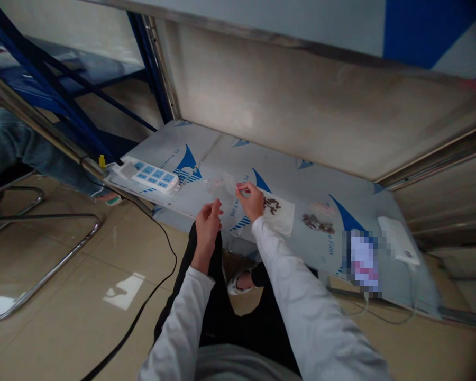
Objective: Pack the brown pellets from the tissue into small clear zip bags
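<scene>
My right hand point(251, 201) is over the metal shelf point(206, 143), thumb and forefinger pinched at the edge of a clear plastic bag point(230, 183). Lower and to the left, my left hand point(208, 226) hovers by the shelf's front edge, its fingers loosely bent and apart with nothing visible in them. Small dark brown pieces point(272, 205) lie on a white sheet point(286, 218) just right of my right hand; their kind is too small to tell. Further right, a clear bag of similar dark pieces point(318, 224) rests flat. More clear plastic point(214, 185) lies left of the pinched bag.
A white power strip point(148, 173) with blue sockets sits at the shelf's left end. At the right are a blurred-out phone point(364, 262) and a white device point(399, 241) with a cable. Another person's leg point(43, 151) and a metal chair frame point(63, 264) are at left.
</scene>
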Available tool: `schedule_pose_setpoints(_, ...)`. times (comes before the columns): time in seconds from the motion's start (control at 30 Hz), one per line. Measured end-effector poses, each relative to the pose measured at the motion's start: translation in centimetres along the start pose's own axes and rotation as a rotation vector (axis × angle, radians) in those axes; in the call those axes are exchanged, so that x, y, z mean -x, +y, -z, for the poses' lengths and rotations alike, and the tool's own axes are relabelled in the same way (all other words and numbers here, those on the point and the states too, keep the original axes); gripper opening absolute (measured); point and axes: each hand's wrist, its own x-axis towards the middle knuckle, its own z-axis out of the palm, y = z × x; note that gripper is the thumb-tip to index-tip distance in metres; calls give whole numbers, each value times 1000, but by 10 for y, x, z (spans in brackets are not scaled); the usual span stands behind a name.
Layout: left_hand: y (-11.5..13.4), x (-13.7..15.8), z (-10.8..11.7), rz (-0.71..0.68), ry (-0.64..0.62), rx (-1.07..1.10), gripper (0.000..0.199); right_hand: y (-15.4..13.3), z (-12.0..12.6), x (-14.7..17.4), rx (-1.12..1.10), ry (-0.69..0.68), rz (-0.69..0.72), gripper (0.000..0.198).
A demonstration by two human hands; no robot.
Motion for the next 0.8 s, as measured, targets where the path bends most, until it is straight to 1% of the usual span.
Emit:
schedule_pose_setpoints(0.03, 3, 2, -4, -26, -24, 24, 48, -1, 10, 11, -67, 29, 70, 6)
schedule_pose_setpoints(0.1, 7, 6, -13, -49, -93, 68, 52, -1, 29, 35, -160, 62, 186, 12)
schedule_pose_setpoints(0.13, 7, 8, -18, -48, -131, 82, 52, 1, 37, 46, -172, 61, 215, 14)
schedule_pose_setpoints(0.2, 5, 12, -27, -41, -187, 103, 48, 5, 52, 64, -175, 54, 229, 15)
schedule_pose_setpoints(0.27, 2, 16, -35, -14, -233, 128, 45, 9, 64, 77, -187, 48, 197, 11)
schedule_pose_setpoints(0.33, -1, 22, -42, 23, -271, 145, 43, 10, 76, 85, -219, 29, 122, 2)
schedule_pose_setpoints(0.43, -4, 30, -50, 10, -350, 80, 39, 6, 90, 92, -270, 3, -32, 25)
schedule_pose_setpoints(0.5, -5, 34, -54, -39, -415, -12, 37, 3, 97, 93, -277, 17, -109, 30)
schedule_pose_setpoints(0.6, -5, 39, -58, -104, -470, -220, 34, 4, 101, 92, -249, 28, -120, 25)
schedule_pose_setpoints(0.7, -2, 44, -59, -153, -449, -490, 31, 12, 101, 94, -130, 11, -99, 14)
schedule_pose_setpoints(0.8, 4, 52, -61, -306, -354, -823, 27, 21, 100, 99, 41, 62, -121, 12)
